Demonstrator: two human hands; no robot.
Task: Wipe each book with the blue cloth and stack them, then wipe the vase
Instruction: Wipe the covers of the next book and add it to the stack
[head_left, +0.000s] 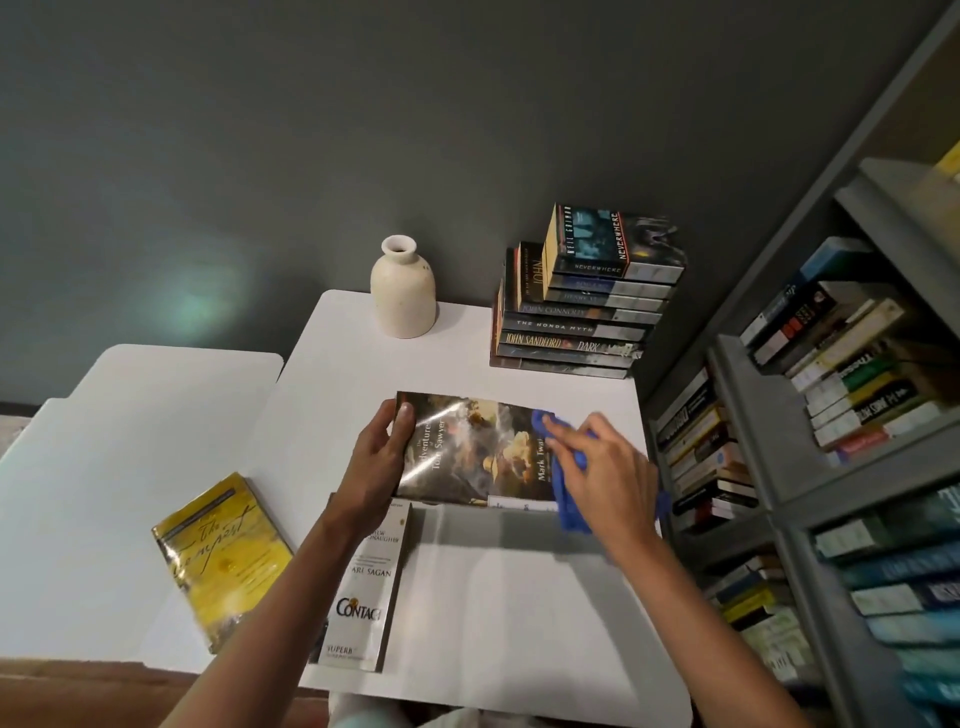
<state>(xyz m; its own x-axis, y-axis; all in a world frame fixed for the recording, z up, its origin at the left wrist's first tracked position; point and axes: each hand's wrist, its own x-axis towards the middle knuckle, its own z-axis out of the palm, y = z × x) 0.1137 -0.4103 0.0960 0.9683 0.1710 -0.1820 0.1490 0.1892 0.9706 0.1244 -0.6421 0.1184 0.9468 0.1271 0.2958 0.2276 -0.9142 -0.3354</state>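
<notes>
You are gripping Tom Sawyer (470, 452) in your left hand (376, 457); your right hand (605, 467), clutching the blue cloth (566, 488), is wiping it. Stack (582, 312) at 1 o'clock; Contact (363, 597), The Tempest (223, 556), vase (402, 288) are probably waiting.

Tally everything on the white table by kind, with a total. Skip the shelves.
Books in the stack: 9
Loose books: 3, Tom Sawyer, Contact, yellow book
Vase: 1
Blue cloth: 1
Total: 14
</notes>
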